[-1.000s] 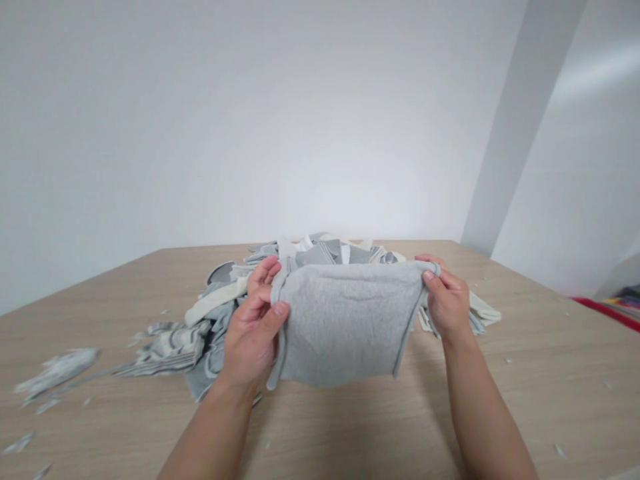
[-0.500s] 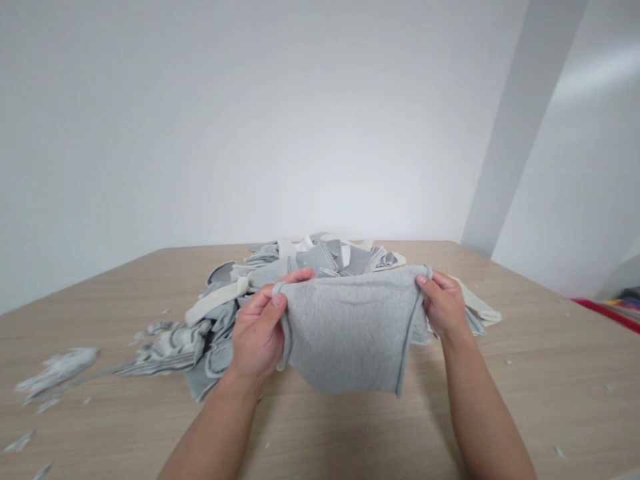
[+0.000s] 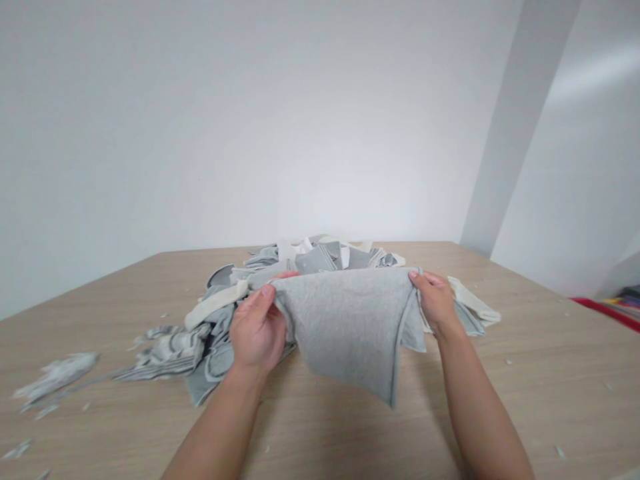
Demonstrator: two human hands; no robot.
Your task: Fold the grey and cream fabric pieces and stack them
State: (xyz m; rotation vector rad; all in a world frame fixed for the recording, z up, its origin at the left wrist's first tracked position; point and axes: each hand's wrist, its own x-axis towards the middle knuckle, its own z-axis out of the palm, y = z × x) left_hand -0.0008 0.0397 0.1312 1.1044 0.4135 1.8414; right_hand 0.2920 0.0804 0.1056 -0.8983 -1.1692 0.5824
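Note:
A light grey piece of knit fabric (image 3: 350, 323) hangs stretched between my two hands above the table. My left hand (image 3: 257, 327) pinches its upper left corner, thumb on the near side. At the upper right corner my right hand (image 3: 435, 300) grips the edge between thumb and fingers. The lower edge hangs loose and slants down to a point on the right. Part of a second layer shows behind the cloth near my right hand. Behind it lies a heap of grey, white and striped fabric scraps (image 3: 220, 303), partly hidden by the held piece.
The wooden table (image 3: 525, 400) reaches back to a white wall (image 3: 320, 120). A whitish scrap (image 3: 60, 373) lies at the left, with small bits scattered around it. Cream and grey pieces (image 3: 473, 307) lie right of my right hand. Something red (image 3: 607, 312) is at the right edge.
The cloth has swung and tilted, its lower right corner now hanging lower and its lower left side higher. My left hand has shifted slightly left; my right hand has moved slightly left too.

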